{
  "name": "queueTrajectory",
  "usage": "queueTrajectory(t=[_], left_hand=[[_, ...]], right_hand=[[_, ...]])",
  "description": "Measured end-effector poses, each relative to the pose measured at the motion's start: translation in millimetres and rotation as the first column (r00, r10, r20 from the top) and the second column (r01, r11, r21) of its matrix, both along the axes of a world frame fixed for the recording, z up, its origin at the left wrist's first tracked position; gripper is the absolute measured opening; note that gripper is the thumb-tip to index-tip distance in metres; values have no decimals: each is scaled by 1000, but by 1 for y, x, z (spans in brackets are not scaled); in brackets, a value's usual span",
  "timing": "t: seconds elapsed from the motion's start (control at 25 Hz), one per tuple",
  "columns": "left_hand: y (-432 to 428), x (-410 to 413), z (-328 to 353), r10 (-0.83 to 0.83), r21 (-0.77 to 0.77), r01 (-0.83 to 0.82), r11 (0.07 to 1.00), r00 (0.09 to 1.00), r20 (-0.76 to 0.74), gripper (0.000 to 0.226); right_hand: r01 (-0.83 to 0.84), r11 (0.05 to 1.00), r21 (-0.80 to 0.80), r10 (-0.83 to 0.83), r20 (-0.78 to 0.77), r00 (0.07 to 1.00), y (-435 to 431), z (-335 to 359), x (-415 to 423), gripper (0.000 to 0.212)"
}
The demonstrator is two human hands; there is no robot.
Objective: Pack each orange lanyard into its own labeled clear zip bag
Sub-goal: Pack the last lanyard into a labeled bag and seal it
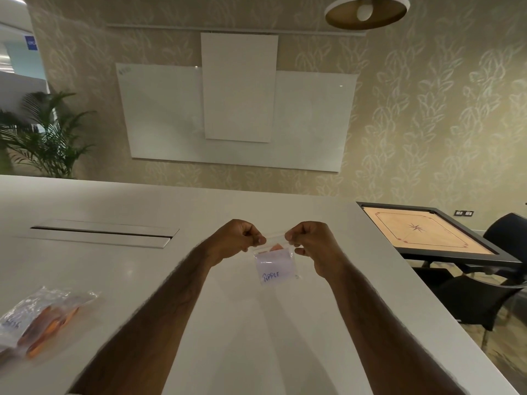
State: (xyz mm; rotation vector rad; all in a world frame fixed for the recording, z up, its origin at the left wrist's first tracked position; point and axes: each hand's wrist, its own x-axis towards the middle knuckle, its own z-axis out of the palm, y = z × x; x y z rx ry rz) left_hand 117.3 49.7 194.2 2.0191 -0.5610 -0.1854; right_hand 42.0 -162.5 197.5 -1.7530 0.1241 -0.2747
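Both hands are raised over the pale worktop (142, 266), holding a small clear zip bag (275, 266) between them by its top strip. The left hand (239, 238) pinches the strip's 9 o'clock end and the right hand (310, 243) its 3 o'clock end, fingers (258, 239) curled tight on it. The bag hangs down, its white label reading "APPLE". An orange lanyard (276, 247) shows inside, just under the strip. At 8 o'clock from the hands, well apart, filled bags (42, 317) with orange contents lie on the worktop. A carrom board (427, 232) stands at 3 o'clock.
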Motion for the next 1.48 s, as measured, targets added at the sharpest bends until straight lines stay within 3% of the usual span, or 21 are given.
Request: queueTrajectory(t=[0.16,0.4,0.6,0.72,0.88,1.04,1.28,1.48], left_hand=[[2,1,-3,-1,8,1,1000,1000,-5,27],[0,0,-15,1,-23,-2,1000,999,-49,12],[-10,-9,-29,-35,-377,-45,925,979,-203,8],[-21,-16,-31,32,-461,-149,875,967,-251,7],[-22,-23,-26,218,-435,-291,852,953,-210,10],[1,-33,-31,371,-383,-415,825,910,-187,11],[69,-61,-43,487,-372,-515,772,856,-174,12],[168,-70,-54,510,-379,-538,753,841,-180,10]], right_hand=[[-5,999,51,5,0,1000,-4,-2,-3,25],[-2,995,103,3,-6,1000,-9,-9,-6,21],[19,973,230,-28,38,999,-13,-13,-7,10],[14,958,288,-34,63,997,-12,-16,-8,8],[-101,944,314,99,20,995,-4,-26,-13,19],[-222,948,226,243,-68,968,19,-41,-16,28],[-227,942,245,254,-82,964,99,-59,-17,8],[-248,928,279,286,-106,952,199,-71,-20,6]])
